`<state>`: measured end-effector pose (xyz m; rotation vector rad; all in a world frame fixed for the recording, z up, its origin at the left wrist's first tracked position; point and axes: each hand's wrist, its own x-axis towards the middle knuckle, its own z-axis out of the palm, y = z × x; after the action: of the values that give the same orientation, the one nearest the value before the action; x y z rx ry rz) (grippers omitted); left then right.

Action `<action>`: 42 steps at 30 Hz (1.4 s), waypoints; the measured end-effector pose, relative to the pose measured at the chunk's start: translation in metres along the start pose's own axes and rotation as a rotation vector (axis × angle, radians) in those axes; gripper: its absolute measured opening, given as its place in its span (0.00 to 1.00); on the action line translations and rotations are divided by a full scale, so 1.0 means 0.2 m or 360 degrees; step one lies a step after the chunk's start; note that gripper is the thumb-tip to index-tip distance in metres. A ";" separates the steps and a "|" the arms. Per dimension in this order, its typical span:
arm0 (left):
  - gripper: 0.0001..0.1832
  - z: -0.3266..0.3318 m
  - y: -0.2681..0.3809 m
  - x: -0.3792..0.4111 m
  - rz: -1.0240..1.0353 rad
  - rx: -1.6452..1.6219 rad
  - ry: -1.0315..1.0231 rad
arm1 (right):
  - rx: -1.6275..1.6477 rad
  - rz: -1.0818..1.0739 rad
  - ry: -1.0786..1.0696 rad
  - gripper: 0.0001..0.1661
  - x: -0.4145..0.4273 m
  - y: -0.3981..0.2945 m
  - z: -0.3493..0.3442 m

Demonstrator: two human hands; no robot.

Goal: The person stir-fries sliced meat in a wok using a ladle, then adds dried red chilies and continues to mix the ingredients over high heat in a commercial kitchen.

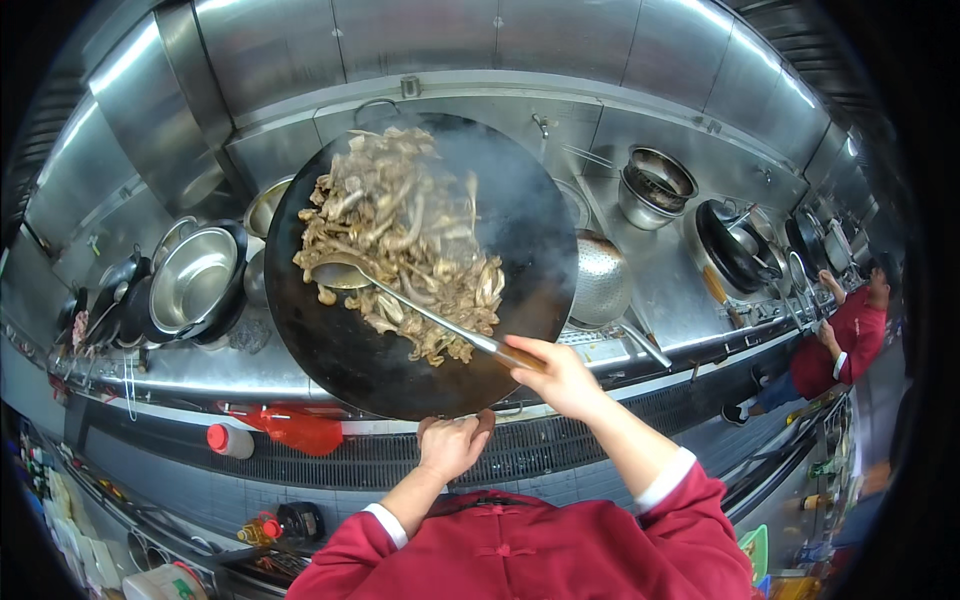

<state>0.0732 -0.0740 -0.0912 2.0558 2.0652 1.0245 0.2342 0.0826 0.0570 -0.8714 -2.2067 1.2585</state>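
A large dark wok fills the middle of the view, with steam rising off its right side. Browned pieces of meat, some apparently with bone, are heaped across its left and centre. My right hand grips the wooden-ended handle of a metal ladle. The ladle's bowl rests against the left side of the meat. At the wok's near edge my left hand is closed around something brown, a cloth or a handle; my fingers hide which. A loop handle stands at the wok's far rim.
Left of the wok sits a steel basin in a dark pan. A perforated strainer and stacked steel pots lie right. Farther right, a person in red works at the counter. A floor grate runs below; a red-lidded jar stands near.
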 end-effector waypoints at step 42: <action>0.13 -0.21 -0.22 0.62 0.0181 0.0141 0.0103 | 0.0468 0.0475 0.0679 0.28 0.32 0.27 -0.65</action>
<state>0.0018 0.0270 -0.0290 2.2356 2.0813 1.0468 0.2897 0.2255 0.0761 -1.2428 -1.5570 1.3362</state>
